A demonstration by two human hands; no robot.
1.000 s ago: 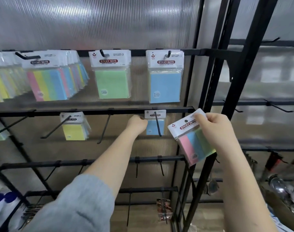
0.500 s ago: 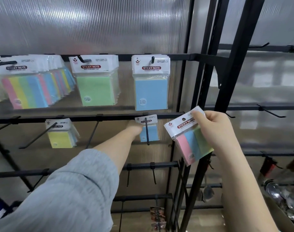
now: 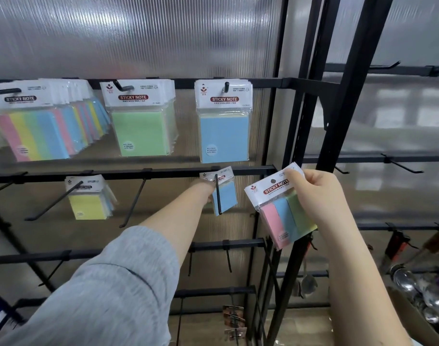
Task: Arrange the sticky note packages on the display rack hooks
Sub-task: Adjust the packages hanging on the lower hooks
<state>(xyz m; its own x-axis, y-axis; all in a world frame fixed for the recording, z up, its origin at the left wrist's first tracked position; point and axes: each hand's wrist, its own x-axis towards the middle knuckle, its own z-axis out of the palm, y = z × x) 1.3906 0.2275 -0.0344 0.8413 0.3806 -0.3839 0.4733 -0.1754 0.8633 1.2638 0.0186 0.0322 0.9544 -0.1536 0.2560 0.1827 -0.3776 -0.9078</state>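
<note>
Ribbed translucent panels back a black display rack (image 3: 238, 169), and we're looking straight at its hooks. Up on the top rail, a thick stack of striped multicolour packages (image 3: 36, 126) hangs at the left, green packages (image 3: 141, 121) sit next along, and blue packages (image 3: 224, 123) hang furthest right of the 3. Down on the second rail, small yellow packages (image 3: 88, 198) hang at the left, with 2 bare hooks beside them.

Now the action: the left hand (image 3: 203, 188) reaches deep to the rightmost hook of that second rail, right up against a small blue package (image 3: 226, 196) that hangs tilted on the peg. Its fingers are hidden behind the package and the hook, so I cannot tell whether they grip it or merely touch it. A grey sleeve (image 3: 101, 290) covers the upper forearm.

Meanwhile the right hand (image 3: 318, 196) holds a pink, blue and green strip package (image 3: 278, 208) off the rack, just right of the small blue one, thumb pinching the white header card (the one reading STICKY NOTE) and fingers curled behind. It's tipped, header up and to the right.

Lower right, shiny metal utensils (image 3: 423, 293) lie in a box.
</note>
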